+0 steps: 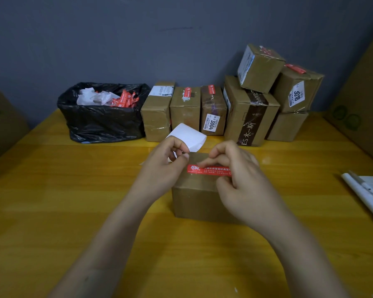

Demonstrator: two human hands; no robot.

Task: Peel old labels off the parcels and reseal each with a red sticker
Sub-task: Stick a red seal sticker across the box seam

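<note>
A brown cardboard parcel (194,198) stands on the yellow table in front of me. A red sticker (209,170) with white print lies across its top. My left hand (166,166) pinches a curled white label (187,136) that rises from the far left of the parcel's top. My right hand (239,179) sits over the right end of the red sticker, forefinger pressing on the strip and the other fingers curled at its right end. The sticker's right end is hidden under that hand.
A bin lined with a black bag (101,117) holds white scraps and red backing strips at the back left. A row and stack of parcels (250,117) lines the wall behind. White sheets (368,194) lie at the right edge. Large cartons (362,100) flank both sides.
</note>
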